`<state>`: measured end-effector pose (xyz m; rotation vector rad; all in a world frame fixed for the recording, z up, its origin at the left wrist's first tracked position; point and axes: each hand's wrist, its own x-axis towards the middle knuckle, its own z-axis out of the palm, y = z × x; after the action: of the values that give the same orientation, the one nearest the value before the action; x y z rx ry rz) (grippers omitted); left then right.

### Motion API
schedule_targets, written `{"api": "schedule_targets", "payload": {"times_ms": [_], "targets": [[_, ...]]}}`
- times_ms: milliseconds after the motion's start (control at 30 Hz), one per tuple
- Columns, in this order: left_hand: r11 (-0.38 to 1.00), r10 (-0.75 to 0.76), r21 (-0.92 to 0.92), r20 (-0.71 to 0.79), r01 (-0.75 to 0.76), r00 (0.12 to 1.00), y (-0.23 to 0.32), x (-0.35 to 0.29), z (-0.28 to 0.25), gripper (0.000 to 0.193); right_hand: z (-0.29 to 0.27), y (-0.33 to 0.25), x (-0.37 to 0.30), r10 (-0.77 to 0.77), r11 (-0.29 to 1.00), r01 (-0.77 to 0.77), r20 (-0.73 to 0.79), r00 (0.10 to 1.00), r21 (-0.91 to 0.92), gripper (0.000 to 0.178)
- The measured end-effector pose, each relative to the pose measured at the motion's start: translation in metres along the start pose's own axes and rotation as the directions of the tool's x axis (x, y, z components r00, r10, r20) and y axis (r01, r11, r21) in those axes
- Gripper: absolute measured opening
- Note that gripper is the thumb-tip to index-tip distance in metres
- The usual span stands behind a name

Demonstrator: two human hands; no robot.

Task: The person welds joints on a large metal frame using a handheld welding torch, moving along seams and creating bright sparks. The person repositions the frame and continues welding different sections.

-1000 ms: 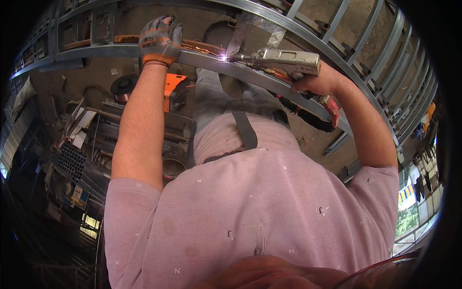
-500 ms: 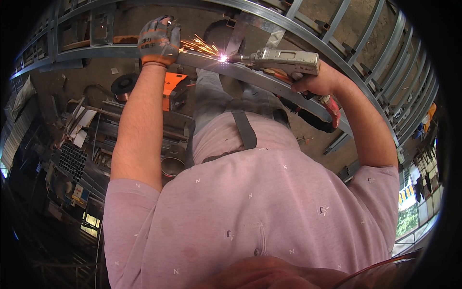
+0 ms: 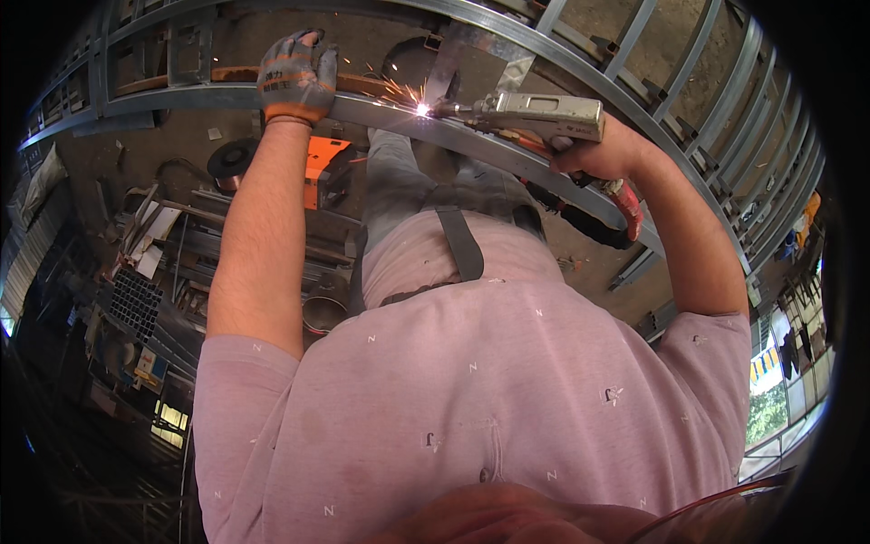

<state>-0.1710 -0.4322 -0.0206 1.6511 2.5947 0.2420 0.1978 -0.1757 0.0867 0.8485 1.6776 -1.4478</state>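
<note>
My left hand [image 3: 297, 80], in a grey and orange work glove, rests across the steel tube [image 3: 381, 115]. Its fingers reach past the far edge, loosely bent, with the thumb apart and nothing visible in them. Wrapped round the grip of a metallic handheld welding gun [image 3: 544, 113] is my bare right hand [image 3: 594, 154]. The gun points left, and its nozzle meets the tube at a bright spot [image 3: 423, 110] throwing orange sparks. A flat metal piece [image 3: 446, 72] joins the tube there. A red hose section [image 3: 625, 201] hangs below the right hand.
Curved steel framework [image 3: 671, 118] with several bars spans the far side and right. On the floor lie an orange panel [image 3: 324, 159], a dark spool [image 3: 231, 160] and a round pot-like container [image 3: 326, 313]. Stacked square tubes [image 3: 136, 304] are at the left.
The thumb of my left hand has opened away from its fingers. The sparks are fewer and rise more steeply, and the weld spot has shifted very slightly right with the gun.
</note>
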Motion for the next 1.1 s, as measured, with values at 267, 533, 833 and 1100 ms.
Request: {"api": "schedule_targets", "payload": {"times_ms": [267,533,833,1100], "targets": [[1.0,-0.004,-0.021,0.003,0.004,1.0,-0.001,0.0,0.0,0.037,-0.001,0.008,-0.002,-0.029,1.0,0.03,-0.012,0.999,0.009,0.064],[1.0,0.01,-0.013,-0.019,-0.01,1.0,0.0,0.0,0.0,0.037,0.0,0.013,-0.003,-0.072,0.997,0.072,-0.022,0.997,0.005,0.063],[1.0,0.015,-0.026,-0.029,-0.016,0.999,-0.002,-0.001,0.001,0.036,-0.004,0.016,-0.011,-0.017,0.996,0.018,-0.007,1.0,0.091,0.064],[0.999,0.012,-0.042,-0.025,-0.013,1.0,-0.004,-0.001,0.001,0.037,-0.019,0.025,-0.054,0.023,0.985,-0.006,-0.097,0.995,0.172,0.053]]}}
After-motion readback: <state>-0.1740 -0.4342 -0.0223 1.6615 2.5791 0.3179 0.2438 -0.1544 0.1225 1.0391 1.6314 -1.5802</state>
